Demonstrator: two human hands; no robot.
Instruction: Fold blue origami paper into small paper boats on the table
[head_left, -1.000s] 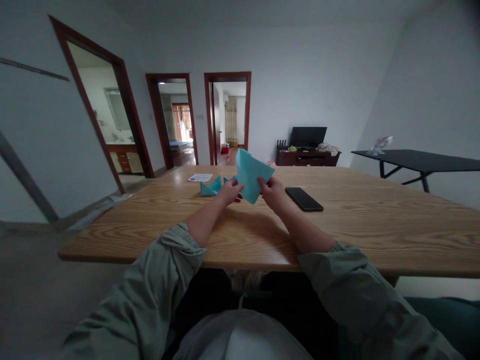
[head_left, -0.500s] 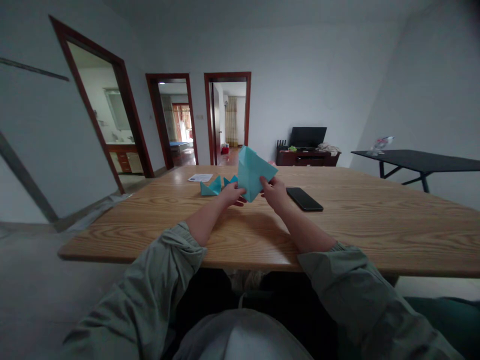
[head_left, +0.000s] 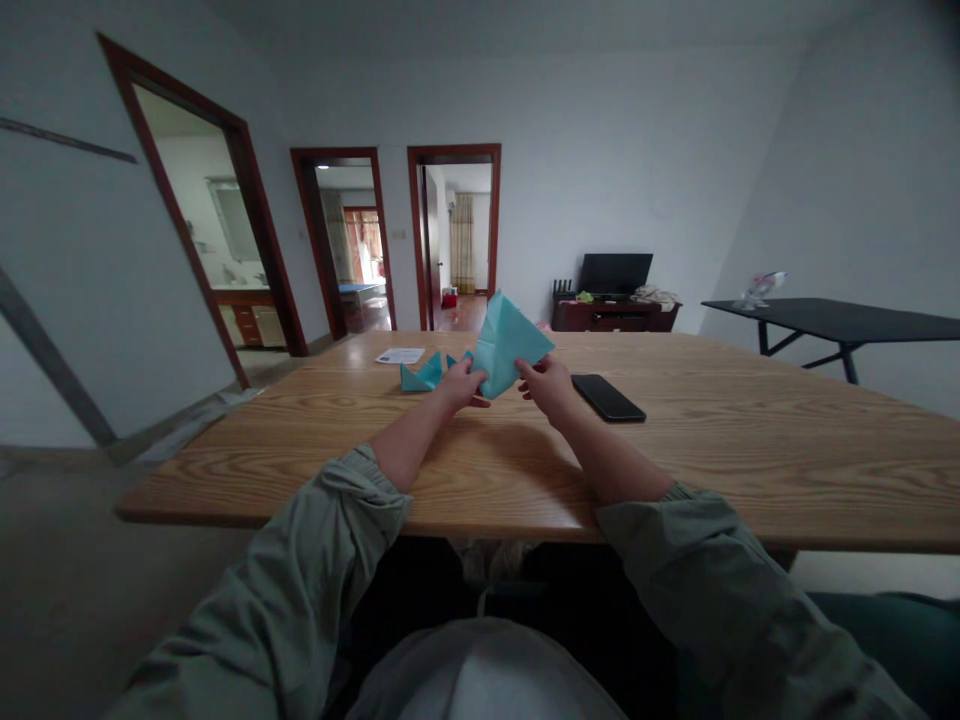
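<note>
A sheet of folded light-blue paper (head_left: 508, 345) is held up above the wooden table (head_left: 300, 460), roughly kite-shaped with a point at the top. My left hand (head_left: 463, 384) pinches its lower left edge between thumb and fingers. On the lower right side, my right hand (head_left: 546, 384) grips it with the thumb in front. Just left of my left hand stands a folded blue paper piece (head_left: 421, 374) with upturned points. Behind that hand a second blue paper piece (head_left: 452, 360) shows only in part.
A black phone (head_left: 608, 398) lies right of my right hand. A white printed card (head_left: 400, 356) rests near the table's far edge. Beyond are a television (head_left: 616, 274) on a dark cabinet and a black table (head_left: 840, 320) at the right.
The light-blue paper has tilted and its left part has narrowed, its top point shifting slightly right. Both hands keep their hold, moving only a little.
</note>
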